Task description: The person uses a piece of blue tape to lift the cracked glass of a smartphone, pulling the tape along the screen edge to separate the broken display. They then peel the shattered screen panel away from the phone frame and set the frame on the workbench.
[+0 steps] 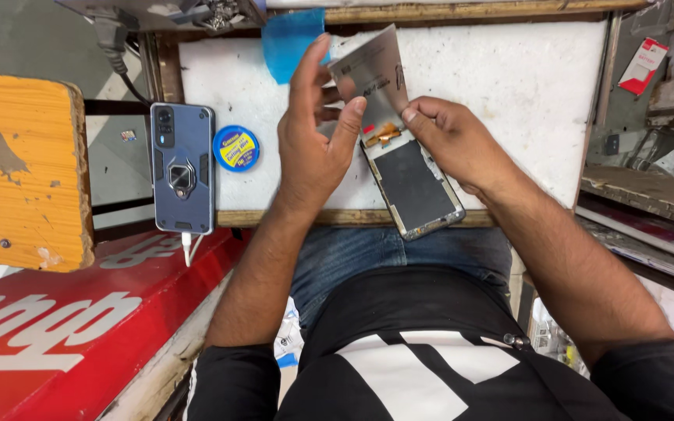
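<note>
Silver-backed display panel [372,74] lifts off an opened phone frame [415,187], orange ribbon exposed, pinched by left hand [313,140] and right hand [450,140] fingers above the bench [524,93].

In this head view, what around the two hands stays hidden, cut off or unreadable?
- Thin silvery display panel: lower left edge covered by left hand.
- Grey opened phone frame: upper corner under right hand.
- Blue plastic film: partly behind the left hand's fingers.
- Orange flex connector: too small to judge attachment.

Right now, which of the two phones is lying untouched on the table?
The blue phone in a ring case, with a white cable plugged in, lies untouched. The other, an opened phone, is held by both hands.
</note>
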A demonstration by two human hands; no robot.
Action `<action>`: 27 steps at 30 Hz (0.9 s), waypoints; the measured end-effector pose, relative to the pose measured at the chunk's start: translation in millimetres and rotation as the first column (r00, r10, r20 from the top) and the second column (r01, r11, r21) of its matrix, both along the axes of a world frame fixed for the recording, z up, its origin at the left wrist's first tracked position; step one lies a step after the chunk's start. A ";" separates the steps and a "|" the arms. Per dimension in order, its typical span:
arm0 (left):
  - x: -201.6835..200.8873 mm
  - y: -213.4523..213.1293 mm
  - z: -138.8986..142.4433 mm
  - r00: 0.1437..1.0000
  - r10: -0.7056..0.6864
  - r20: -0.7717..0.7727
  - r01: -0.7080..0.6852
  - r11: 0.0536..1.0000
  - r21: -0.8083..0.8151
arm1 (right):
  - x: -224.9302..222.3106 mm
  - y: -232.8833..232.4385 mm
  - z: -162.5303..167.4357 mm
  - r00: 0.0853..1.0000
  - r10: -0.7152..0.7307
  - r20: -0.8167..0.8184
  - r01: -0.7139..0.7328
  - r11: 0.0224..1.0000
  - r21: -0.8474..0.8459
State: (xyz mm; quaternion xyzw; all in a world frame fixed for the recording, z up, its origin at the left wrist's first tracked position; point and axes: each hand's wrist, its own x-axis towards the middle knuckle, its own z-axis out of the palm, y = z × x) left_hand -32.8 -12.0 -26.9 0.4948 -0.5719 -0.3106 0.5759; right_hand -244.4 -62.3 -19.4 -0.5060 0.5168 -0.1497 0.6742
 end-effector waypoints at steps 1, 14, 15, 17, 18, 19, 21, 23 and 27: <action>-2.3 4.1 2.1 0.995 0.083 0.059 -0.081 0.996 -0.040 | 1.2 0.2 1.3 1.000 -0.003 0.030 0.003 1.000 -0.013; -28.2 37.2 3.2 0.719 0.242 0.651 -0.200 0.970 -0.139 | 0.1 3.3 5.3 1.000 -0.011 0.009 0.011 1.000 -0.029; -28.1 37.9 2.6 0.725 0.237 0.647 -0.203 0.971 -0.127 | -0.2 3.7 5.0 1.000 -0.003 0.012 0.003 0.999 -0.035; -27.3 37.4 2.3 0.734 0.233 0.638 -0.206 0.971 -0.117 | -0.9 2.8 5.3 1.000 0.015 -0.010 -0.015 0.998 -0.067; -27.0 36.6 2.5 0.729 0.226 0.646 -0.208 0.972 -0.106 | -1.5 3.1 5.7 0.999 0.023 -0.038 -0.026 0.996 -0.081; -27.1 35.9 2.9 0.725 0.215 0.654 -0.209 0.974 -0.088 | -2.3 3.8 6.4 0.997 0.031 -0.068 -0.037 0.995 -0.087; -28.4 34.9 3.2 0.739 0.193 0.646 -0.213 0.976 -0.048 | -3.9 5.3 7.3 0.996 0.040 -0.074 -0.047 0.994 -0.094; -29.9 34.3 2.6 0.770 0.175 0.614 -0.216 0.976 -0.007 | -4.1 6.1 7.4 0.995 0.052 -0.085 -0.064 0.987 -0.144; -32.8 33.4 -0.5 0.812 0.135 0.568 -0.232 0.967 0.101 | -5.3 7.9 8.0 0.992 0.062 -0.106 -0.086 0.967 -0.242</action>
